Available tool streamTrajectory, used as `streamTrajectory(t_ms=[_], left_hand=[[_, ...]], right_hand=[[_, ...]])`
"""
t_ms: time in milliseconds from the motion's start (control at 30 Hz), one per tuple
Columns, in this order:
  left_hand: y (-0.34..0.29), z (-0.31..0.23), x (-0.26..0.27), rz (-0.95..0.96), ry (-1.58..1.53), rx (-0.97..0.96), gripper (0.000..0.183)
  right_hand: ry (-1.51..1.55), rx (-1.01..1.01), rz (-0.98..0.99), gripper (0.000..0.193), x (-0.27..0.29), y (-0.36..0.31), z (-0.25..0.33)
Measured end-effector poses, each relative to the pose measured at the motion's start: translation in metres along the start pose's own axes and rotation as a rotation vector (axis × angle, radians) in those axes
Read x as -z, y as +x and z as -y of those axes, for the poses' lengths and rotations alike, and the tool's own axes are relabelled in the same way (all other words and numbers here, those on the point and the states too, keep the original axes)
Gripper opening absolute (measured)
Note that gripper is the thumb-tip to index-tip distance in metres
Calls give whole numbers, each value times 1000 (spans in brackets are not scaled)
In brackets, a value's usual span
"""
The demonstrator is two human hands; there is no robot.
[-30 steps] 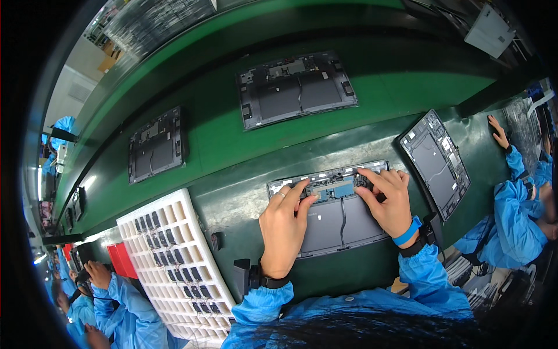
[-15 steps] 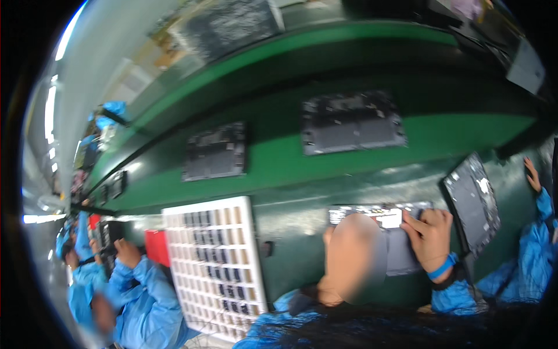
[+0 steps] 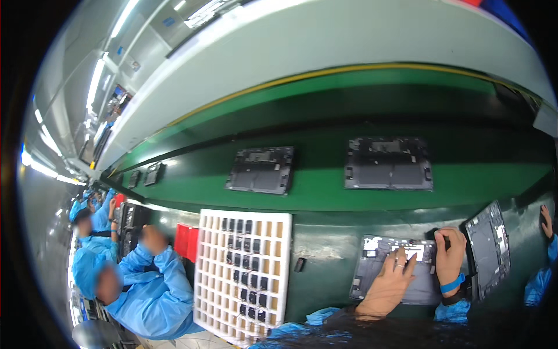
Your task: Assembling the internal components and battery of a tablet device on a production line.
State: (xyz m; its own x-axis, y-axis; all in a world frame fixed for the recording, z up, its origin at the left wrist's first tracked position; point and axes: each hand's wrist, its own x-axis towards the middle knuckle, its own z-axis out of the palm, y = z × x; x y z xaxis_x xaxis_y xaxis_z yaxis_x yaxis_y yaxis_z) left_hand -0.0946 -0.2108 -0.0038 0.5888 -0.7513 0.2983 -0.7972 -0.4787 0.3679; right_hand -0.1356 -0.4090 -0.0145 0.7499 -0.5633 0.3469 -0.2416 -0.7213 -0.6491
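Drawn off the silvery board (image 3: 415, 250) since a second ago, my right hand (image 3: 450, 255) is curling by the top right corner of the grey shell (image 3: 424, 289). Toward the near edge of the green desk (image 3: 325, 227), a white tray (image 3: 285, 267) of dark parts (image 3: 253, 281) is standing at left, a second shell (image 3: 489, 249) slanting at right, the grey shell lying between. My left hand (image 3: 386, 285) is spreading over it, fingers at the board; I cannot tell if my right fingertips are pinching anything. One small black block (image 3: 300, 265) is resting beside the tray.
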Motion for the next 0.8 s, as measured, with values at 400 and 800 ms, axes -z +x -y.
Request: streamTrajectory(t_ms=[400, 800], left_hand=[[12, 12, 25, 272, -7, 70, 47], [21, 33, 40, 323, -335, 162, 61]], right_hand=[[-263, 152, 206, 31, 33, -41, 48], [-156, -16, 327, 23, 4, -81, 66]])
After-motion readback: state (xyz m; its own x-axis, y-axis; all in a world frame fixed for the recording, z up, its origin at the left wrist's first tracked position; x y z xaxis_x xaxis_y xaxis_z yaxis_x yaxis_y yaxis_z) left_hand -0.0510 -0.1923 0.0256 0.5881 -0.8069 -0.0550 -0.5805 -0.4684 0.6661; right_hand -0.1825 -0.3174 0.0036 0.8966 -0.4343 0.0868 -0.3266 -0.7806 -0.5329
